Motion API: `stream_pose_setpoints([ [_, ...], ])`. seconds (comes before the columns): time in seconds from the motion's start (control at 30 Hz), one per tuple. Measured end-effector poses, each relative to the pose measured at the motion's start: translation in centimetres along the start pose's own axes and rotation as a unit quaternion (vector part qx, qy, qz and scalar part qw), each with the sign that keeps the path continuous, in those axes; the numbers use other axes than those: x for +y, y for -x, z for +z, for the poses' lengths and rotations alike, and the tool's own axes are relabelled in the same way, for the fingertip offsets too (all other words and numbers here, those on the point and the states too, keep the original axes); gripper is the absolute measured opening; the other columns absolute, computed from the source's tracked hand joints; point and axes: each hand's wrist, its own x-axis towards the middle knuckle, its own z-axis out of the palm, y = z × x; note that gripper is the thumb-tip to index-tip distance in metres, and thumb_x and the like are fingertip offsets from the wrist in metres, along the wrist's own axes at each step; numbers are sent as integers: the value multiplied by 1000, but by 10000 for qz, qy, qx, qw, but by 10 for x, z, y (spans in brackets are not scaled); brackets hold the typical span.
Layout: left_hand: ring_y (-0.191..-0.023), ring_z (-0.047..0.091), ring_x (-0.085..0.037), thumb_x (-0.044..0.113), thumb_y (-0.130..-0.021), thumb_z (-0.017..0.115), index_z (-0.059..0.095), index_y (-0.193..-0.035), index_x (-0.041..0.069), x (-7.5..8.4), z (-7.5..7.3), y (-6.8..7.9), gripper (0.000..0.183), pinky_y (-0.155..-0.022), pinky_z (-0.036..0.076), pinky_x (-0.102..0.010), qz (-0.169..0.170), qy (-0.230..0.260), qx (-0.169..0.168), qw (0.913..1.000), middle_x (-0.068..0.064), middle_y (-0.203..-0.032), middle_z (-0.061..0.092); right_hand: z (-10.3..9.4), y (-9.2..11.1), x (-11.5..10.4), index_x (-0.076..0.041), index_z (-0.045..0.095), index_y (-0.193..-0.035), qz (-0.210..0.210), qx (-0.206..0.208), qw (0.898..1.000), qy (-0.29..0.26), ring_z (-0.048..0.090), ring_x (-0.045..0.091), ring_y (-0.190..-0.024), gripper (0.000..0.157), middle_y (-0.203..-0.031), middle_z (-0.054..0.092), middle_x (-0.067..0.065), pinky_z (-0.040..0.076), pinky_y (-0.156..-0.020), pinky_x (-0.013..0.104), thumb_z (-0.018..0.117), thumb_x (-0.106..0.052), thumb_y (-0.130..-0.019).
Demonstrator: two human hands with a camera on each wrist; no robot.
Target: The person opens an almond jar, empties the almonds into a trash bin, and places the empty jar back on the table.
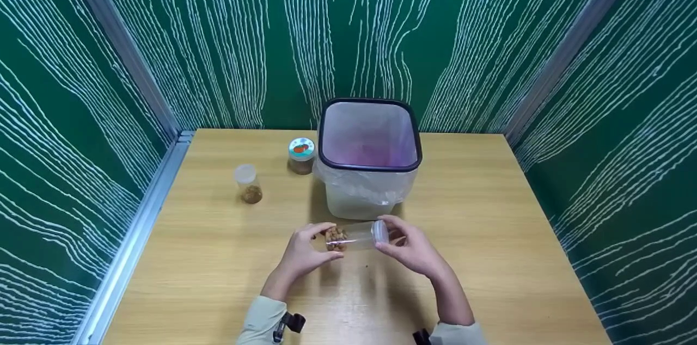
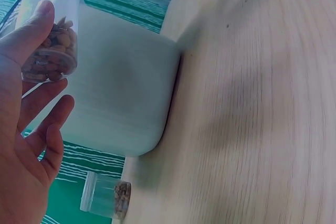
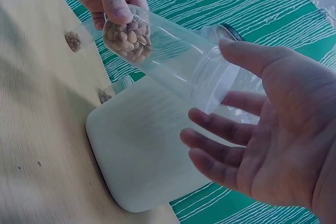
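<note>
A clear plastic jar [image 1: 359, 233] with brown nuts in its bottom end lies sideways in the air between the two hands, above the table. My left hand [image 1: 300, 253] grips the nut-filled end between thumb and fingers. At the other end, my right hand [image 1: 411, 247] pinches the translucent lid [image 1: 380, 232] by its rim. The right wrist view has the lid [image 3: 214, 83] against the jar's mouth, the thumb on one side and a finger behind. Whether the lid is loose cannot be told. In the left wrist view the nuts [image 2: 55, 51] fill only the bottom part.
A white bin [image 1: 362, 201] with a black rim and plastic liner stands just beyond the hands. To its left are a small jar with a picture lid [image 1: 301, 149] and another clear jar [image 1: 249, 184] with brown contents. Green patterned walls [image 1: 218, 35] enclose the wooden table [image 1: 207, 269].
</note>
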Motion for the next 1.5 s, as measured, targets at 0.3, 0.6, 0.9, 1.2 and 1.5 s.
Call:
stream_pose_setpoints([
  [0.3,-89,62,-15,36,-62,92,71,-114,10,1,-2,0,62,-73,51,-41,43,-111,33,9999,10,-105,68,-1,-1,13,-15,57,-131,-173,20,9998,-112,59,25,-96,56,-110,63,8,49,-79,46,80,-16,-81],
  [0.6,-89,63,-23,46,-64,87,70,-115,13,-2,-1,3,64,-75,50,-37,-83,-89,2,9999,10,-105,68,-8,2,13,-10,54,-132,-23,179,9994,-287,61,30,-94,57,-114,61,17,50,-81,51,77,-4,-81],
  [0.9,-93,60,-10,37,-63,91,70,-116,14,0,0,2,61,-76,50,-37,-143,-152,-8,9998,11,-107,68,-16,7,13,-4,54,-132,286,349,9973,-582,61,28,-86,57,-119,58,21,53,-69,36,77,2,-79],
  [1.2,-95,61,-11,25,-62,93,70,-116,12,0,0,6,60,-77,50,-33,-160,-181,-20,9997,8,-108,68,-29,5,41,-4,56,-131,663,668,9935,-645,62,28,-86,58,-124,56,18,53,-67,34,80,-2,-78],
  [1.5,-95,61,-10,29,-62,92,70,-116,13,-1,-2,7,60,-77,50,-32,-154,-231,-19,9996,9,-108,68,-47,-1,61,-2,51,-134,961,907,9898,-532,61,29,-87,63,-123,55,22,53,-68,32,78,1,-78],
])
